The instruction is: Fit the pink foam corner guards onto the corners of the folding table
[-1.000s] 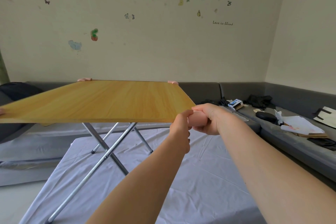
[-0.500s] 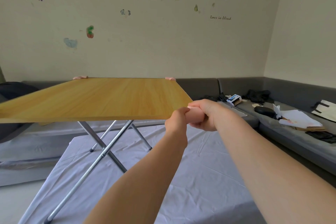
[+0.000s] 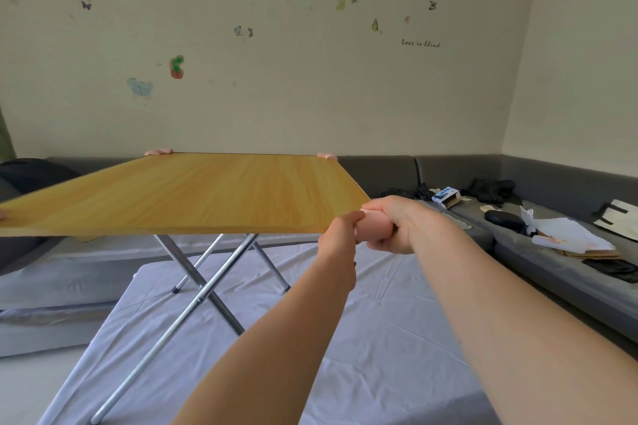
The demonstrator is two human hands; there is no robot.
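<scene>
The folding table (image 3: 186,193) stands on a sheet (image 3: 379,338); 2 corner guards (image 3: 327,156) sit on its far corners, both hands (image 3: 390,228) meet at its near right corner, a sofa (image 3: 552,183) behind and right

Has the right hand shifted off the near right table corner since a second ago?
No. The right hand stays wrapped around the pink foam corner guard at the wooden folding table's near right corner.

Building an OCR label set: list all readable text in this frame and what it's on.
"Love is blind" on the wall decal, in script, right of the butterfly stickers.
Blue and white box on the grey sofa: has print, too small to read.
Papers on the sofa: no legible text.
</scene>
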